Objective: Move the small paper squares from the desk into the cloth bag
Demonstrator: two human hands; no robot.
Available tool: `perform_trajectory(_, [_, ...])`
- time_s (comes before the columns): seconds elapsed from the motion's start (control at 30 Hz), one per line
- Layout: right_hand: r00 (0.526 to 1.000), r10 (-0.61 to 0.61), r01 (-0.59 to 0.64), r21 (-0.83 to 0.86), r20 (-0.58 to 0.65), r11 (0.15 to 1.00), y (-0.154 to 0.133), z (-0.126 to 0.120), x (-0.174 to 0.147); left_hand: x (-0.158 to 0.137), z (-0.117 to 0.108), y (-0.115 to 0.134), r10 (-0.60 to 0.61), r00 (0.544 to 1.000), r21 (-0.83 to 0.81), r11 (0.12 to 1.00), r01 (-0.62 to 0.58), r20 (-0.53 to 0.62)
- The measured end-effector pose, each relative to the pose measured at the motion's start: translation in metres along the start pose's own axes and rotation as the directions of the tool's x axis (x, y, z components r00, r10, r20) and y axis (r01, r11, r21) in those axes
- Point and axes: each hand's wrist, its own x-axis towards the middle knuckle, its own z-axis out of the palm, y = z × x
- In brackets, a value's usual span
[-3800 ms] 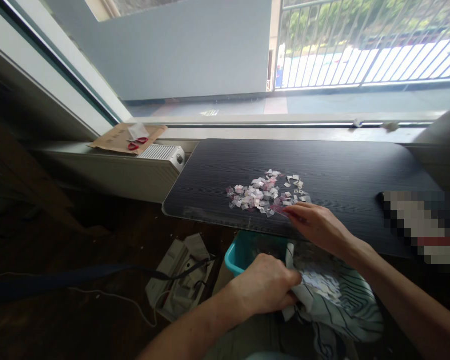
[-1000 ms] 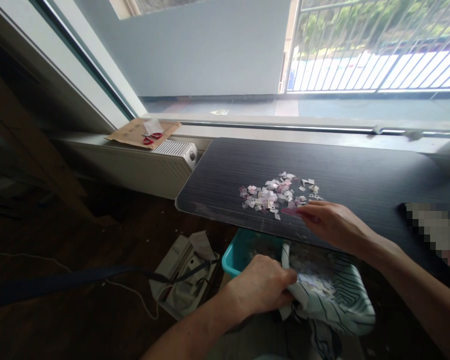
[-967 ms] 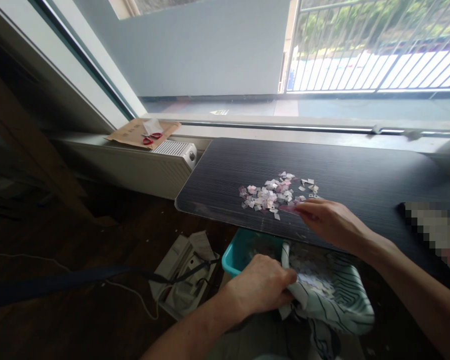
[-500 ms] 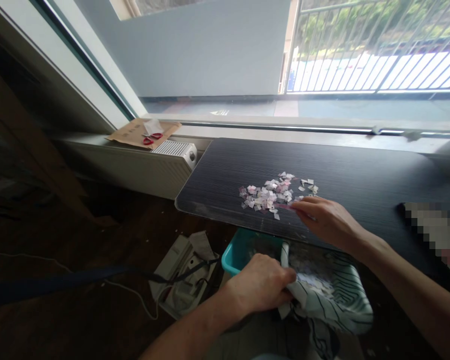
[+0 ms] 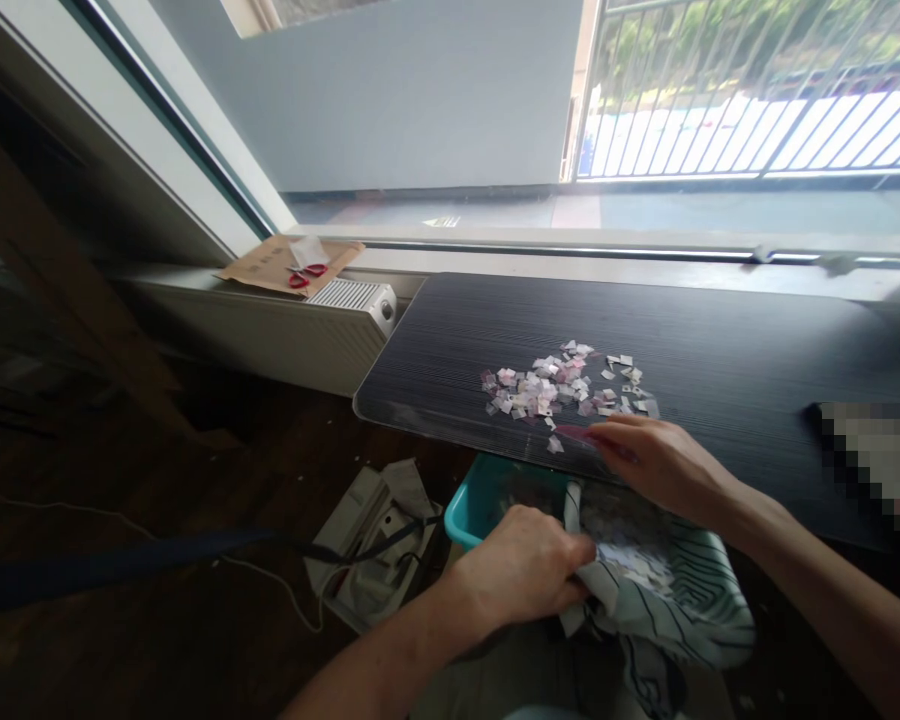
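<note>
My left hand point(image 5: 525, 565) is closed on the edge of a striped cloth point(image 5: 690, 625) that lines the right part of a turquoise basin point(image 5: 459, 518). Many small pale pieces point(image 5: 637, 562) lie inside the cloth. My right hand point(image 5: 656, 460), palm down at the front edge of the dark table point(image 5: 435, 345), pinches a thin pink translucent strip point(image 5: 574, 432). Just beyond that strip, a loose heap of small white and pinkish cut pieces point(image 5: 544, 385) is spread over the tabletop, with a few at the table's edge.
Red-handled scissors point(image 5: 307, 274) lie on a brown paper envelope point(image 5: 259, 266) above the radiator point(image 5: 352, 296). A pixelated dark-edged object point(image 5: 874, 460) is on the table's right. On the floor stands a box of white parts point(image 5: 371, 545) beside a cable point(image 5: 285, 585). The window is behind.
My right hand has drawn the pink strip slightly toward the table's front edge, uncovering more pieces behind it. The left hand keeps its grip on the cloth.
</note>
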Motion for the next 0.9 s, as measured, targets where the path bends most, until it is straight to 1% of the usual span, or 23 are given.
perform_trajectory(0.07, [0.998,-0.028,0.025,0.058,0.048,0.998,-0.006,0.002,-0.005,0.000,-0.001,0.001,-0.002,1.000,0.000,1.000,0.002,0.007])
perform_trajectory(0.13, [0.997,-0.032,0.025,0.106,0.065,0.994,-0.010,0.003,-0.007,0.001,-0.001,0.001,-0.004,1.000,-0.008,1.000,0.004,0.010])
perform_trajectory(0.27, [1.000,0.010,-0.012,0.130,0.018,0.991,-0.017,0.006,-0.006,0.001,-0.001,0.001,-0.012,1.000,-0.018,1.000,0.012,0.007])
perform_trajectory(0.43, [0.994,-0.067,0.047,0.208,0.089,0.977,-0.028,0.005,-0.009,-0.003,0.001,0.000,-0.027,0.999,-0.015,1.000,0.027,0.020])
perform_trajectory(0.5, [0.999,-0.034,0.027,0.188,0.033,0.982,-0.019,0.001,-0.011,-0.007,0.003,-0.002,-0.039,0.999,-0.019,0.999,0.039,0.007])
perform_trajectory(0.57, [0.996,0.043,-0.035,0.102,-0.084,0.994,0.001,-0.004,-0.011,-0.012,0.005,-0.004,-0.062,0.998,-0.026,0.998,0.062,-0.009])
perform_trajectory(0.63, [0.976,0.122,-0.126,-0.011,-0.183,0.992,0.025,-0.008,-0.008,-0.017,0.008,-0.007,-0.086,0.996,-0.036,0.996,0.085,-0.006])
perform_trajectory(0.7, [0.959,0.167,-0.194,-0.099,-0.229,0.976,0.044,-0.011,-0.005,-0.021,0.010,-0.009,-0.104,0.995,-0.039,0.994,0.104,-0.003])
perform_trajectory(0.77, [0.960,0.178,-0.209,-0.130,-0.216,0.969,0.050,-0.011,-0.004,-0.023,0.013,-0.010,-0.114,0.993,-0.037,0.993,0.114,-0.004])
perform_trajectory(0.9, [0.990,0.102,-0.107,-0.056,-0.093,0.993,0.037,-0.011,-0.014,-0.022,0.015,-0.010,-0.123,0.992,-0.042,0.992,0.122,-0.023])
